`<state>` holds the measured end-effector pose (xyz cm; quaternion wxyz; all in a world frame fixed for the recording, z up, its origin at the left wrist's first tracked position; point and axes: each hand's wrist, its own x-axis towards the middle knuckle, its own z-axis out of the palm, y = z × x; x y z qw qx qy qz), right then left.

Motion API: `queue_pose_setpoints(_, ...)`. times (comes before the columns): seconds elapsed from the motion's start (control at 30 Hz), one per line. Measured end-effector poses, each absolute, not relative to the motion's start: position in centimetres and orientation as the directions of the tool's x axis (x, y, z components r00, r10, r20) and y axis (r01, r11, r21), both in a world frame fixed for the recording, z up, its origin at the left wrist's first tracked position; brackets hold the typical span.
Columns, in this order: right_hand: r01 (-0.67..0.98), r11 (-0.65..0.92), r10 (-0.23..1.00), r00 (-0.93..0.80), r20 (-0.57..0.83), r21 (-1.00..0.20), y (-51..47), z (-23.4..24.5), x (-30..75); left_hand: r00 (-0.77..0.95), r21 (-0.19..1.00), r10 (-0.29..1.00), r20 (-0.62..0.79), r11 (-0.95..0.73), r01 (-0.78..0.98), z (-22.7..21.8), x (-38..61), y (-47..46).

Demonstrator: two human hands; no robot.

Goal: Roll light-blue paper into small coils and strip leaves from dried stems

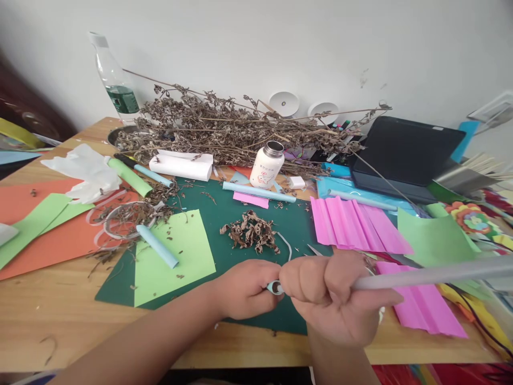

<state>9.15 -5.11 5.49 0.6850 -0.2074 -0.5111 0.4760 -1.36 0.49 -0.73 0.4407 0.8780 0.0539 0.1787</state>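
My left hand is closed around a light blue paper tube, its open end showing some dark bits inside. Gripped in my right hand is a pale grey-white rod that runs out to the right edge. The rod's near end meets the mouth of the tube; how far it goes in, I cannot tell. Just beyond my hands, a small pile of dried leaves lies on the dark green mat. Another light blue paper tube rests on a light green sheet.
A bundle of dried stalks spans the back, beside a bottle. An uncapped white flask stands behind the leaf pile. Pink crepe paper, scissors and a black tablet-like case are on the right; orange paper on the left.
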Motion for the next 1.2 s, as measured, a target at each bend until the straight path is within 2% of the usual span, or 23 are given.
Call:
queue_pose_setpoints(0.17,-0.368,0.363,0.912,-0.047,0.407,-0.856,-5.3,5.4,9.2,0.947,0.801,0.237,0.219,-0.597,-0.036,0.1,-1.3,0.5)
queue_pose_setpoints(0.4,-0.205,0.360,0.904,-0.164,0.395,-0.910,-5.5,5.1,9.2,0.947,0.809,0.213,0.242,-0.582,-0.076,-0.1,-1.3,0.7)
queue_pose_setpoints(0.6,-0.159,0.543,0.814,-0.140,0.564,-0.824,-5.1,4.0,8.9,0.941,0.832,0.221,0.255,-0.546,-0.097,-0.1,-1.4,0.7)
queue_pose_setpoints(0.87,-0.139,0.588,0.792,-0.100,0.603,-0.796,-5.2,2.6,8.6,0.920,0.839,0.234,0.315,-0.522,-0.154,-0.2,-1.5,0.4)
queue_pose_setpoints(1.0,-0.252,0.537,0.828,-0.027,0.560,-0.805,-4.4,4.0,8.6,0.889,0.832,0.312,0.336,-0.541,-0.125,-0.6,-1.4,0.7)
queue_pose_setpoints(1.1,-0.362,0.549,0.825,0.092,0.557,-0.753,-4.6,6.0,9.1,0.894,0.843,0.337,0.296,-0.532,-0.078,-0.8,-1.5,0.9)
queue_pose_setpoints(1.17,-0.373,0.592,0.802,0.190,0.566,-0.714,-5.0,7.2,9.6,0.896,0.851,0.347,0.277,-0.521,-0.061,-0.8,-1.5,1.0)
queue_pose_setpoints(1.2,-0.365,0.579,0.810,0.155,0.566,-0.729,-5.1,7.6,9.9,0.894,0.853,0.350,0.278,-0.519,-0.062,-0.9,-1.5,1.0)
